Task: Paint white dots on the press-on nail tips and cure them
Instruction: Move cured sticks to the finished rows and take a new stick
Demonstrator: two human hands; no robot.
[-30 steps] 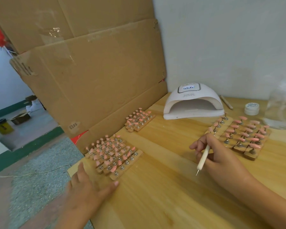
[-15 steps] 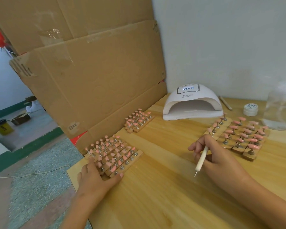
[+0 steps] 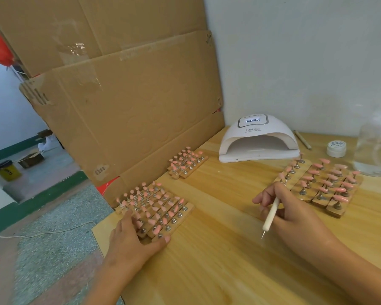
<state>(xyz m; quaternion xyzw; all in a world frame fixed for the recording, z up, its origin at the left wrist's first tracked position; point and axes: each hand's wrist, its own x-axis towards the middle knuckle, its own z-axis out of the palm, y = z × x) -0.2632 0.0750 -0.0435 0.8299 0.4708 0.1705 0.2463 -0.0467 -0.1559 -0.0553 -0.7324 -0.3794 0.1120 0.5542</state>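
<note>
Three groups of wooden strips carry pink nail tips on metal pegs: a near-left group (image 3: 156, 208), a far one (image 3: 187, 161) and a right one (image 3: 321, 183). My left hand (image 3: 132, 241) grips the near-left group, fingers over its left end and thumb against its front edge. My right hand (image 3: 295, 216) holds a white dotting pen (image 3: 271, 214), tip down just above the table, in front of the right group. The white curing lamp (image 3: 259, 139) stands at the back with its opening towards me and nothing inside. A small white jar (image 3: 336, 148) sits to its right.
Tall cardboard sheets (image 3: 123, 102) lean along the left side of the wooden table (image 3: 218, 260). A clear glass jar (image 3: 376, 148) stands at the far right. A thin wooden stick (image 3: 302, 139) lies behind the lamp. The table's left edge drops to the floor.
My left hand has moved forward from the table's edge onto the near-left group of strips and taken hold of it. My right hand with the pen has barely moved.
</note>
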